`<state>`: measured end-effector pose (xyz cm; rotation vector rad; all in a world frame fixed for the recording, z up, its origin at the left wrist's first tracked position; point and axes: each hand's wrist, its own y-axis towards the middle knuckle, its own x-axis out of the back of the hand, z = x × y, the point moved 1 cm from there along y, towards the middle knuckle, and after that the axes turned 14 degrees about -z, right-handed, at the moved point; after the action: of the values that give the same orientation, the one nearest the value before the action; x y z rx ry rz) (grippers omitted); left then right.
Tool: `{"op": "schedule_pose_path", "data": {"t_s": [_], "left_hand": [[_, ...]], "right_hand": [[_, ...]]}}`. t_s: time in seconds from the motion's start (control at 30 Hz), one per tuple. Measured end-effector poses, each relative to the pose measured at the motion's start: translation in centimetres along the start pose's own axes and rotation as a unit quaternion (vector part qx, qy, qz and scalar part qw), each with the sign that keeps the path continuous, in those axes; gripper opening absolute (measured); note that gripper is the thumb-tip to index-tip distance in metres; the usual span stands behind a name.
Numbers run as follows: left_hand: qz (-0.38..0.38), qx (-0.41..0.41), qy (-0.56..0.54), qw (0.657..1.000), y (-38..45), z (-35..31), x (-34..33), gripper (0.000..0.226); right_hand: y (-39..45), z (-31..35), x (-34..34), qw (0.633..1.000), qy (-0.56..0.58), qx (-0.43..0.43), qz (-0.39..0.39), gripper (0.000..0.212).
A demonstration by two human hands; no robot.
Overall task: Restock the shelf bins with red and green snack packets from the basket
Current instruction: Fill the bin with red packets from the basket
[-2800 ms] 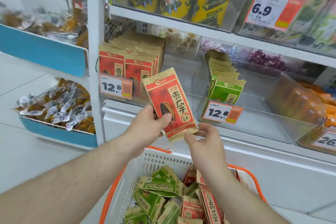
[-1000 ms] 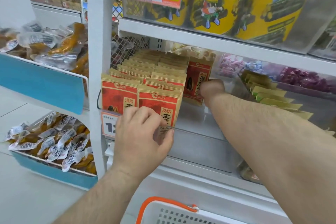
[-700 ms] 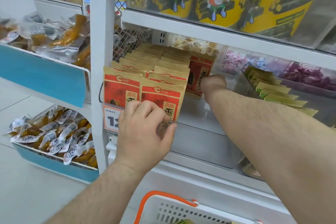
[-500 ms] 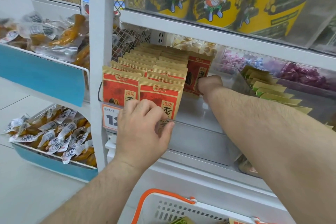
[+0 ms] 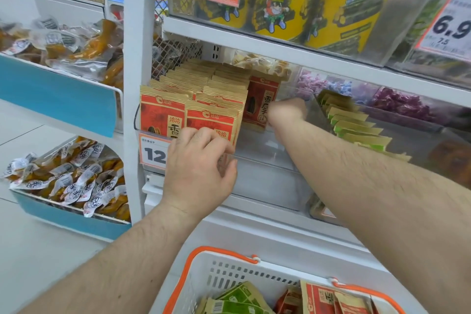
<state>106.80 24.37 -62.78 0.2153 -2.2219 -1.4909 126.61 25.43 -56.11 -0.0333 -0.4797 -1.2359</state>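
Note:
A clear shelf bin (image 5: 265, 158) holds two rows of upright red snack packets (image 5: 214, 120). My left hand (image 5: 201, 168) grips the bin's front wall, fingers curled over the rim against the front packets, thumb outside. My right hand (image 5: 286, 112) reaches deep into the bin's bare right part and pinches one red packet (image 5: 260, 104), upright beside the rows. To the right, the neighbouring bin holds a row of green packets (image 5: 356, 125). Below, a white basket with an orange rim (image 5: 221, 252) contains green packets (image 5: 242, 298) and red packets (image 5: 323, 298).
A white shelf post (image 5: 136, 84) stands left of the red bin, with blue-fronted trays of wrapped snacks (image 5: 76, 181) beyond it. The shelf above carries yellow tubs (image 5: 280, 0) and price tags. A 12.8 price tag (image 5: 153, 153) hangs on the bin front.
My right hand carried the red packet from above the basket into the bin and holds it there. My left hand moved to the bin's front. The basket has come further into view.

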Motion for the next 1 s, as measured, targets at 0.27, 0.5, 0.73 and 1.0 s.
{"op": "schedule_pose_path", "data": {"t_s": [0.27, 0.5, 0.73, 1.0], "left_hand": [[0.215, 0.016, -0.123, 0.969, -3.3, -5.9, 0.8, 0.013], [0.440, -0.005, -0.118, 0.890, -7.0, -9.2, 1.1, 0.014], [0.530, -0.031, -0.104, 0.841, -9.6, -11.3, 1.1, 0.017], [0.580, -0.071, -0.089, 0.807, -11.0, -12.9, 0.9, 0.020]], "right_hand": [[-7.9, -1.5, 9.4, 0.968, 0.099, 0.221, -0.069, 0.027], [-12.8, -13.5, 16.4, 0.970, -0.160, 0.168, 0.078, 0.015], [-13.9, -23.2, 20.7, 0.830, -0.521, 0.046, 0.194, 0.033], [-14.4, -27.1, 24.2, 0.784, -0.559, -0.133, 0.235, 0.027]]}}
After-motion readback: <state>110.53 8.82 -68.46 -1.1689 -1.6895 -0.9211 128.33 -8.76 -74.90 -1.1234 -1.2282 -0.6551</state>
